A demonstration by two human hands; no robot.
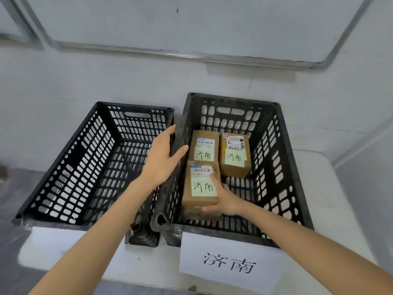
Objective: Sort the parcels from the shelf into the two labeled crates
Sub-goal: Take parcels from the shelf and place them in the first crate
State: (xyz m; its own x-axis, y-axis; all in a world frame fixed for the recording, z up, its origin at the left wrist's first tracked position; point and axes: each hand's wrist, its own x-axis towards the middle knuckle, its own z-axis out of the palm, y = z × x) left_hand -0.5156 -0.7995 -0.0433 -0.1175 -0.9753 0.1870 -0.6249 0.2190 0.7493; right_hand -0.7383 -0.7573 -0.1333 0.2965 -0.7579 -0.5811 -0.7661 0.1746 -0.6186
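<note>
In the right crate [234, 98] are three labelled parcels [234, 158].

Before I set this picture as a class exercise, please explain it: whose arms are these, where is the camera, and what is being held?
There is no machine here. A person wears one camera on the head, looking forward and down, so the arms are that person's own. Two black crates stand side by side on a white surface: the left crate and the right crate, which bears a paper label reading 济南. At the back of the right crate lie the back left parcel and the back right parcel, each with a green note reading 济南. The right hand grips a third parcel with the same note, above a lower parcel. The left hand is open by the wall between the crates. Whether it touches is unclear.
</note>
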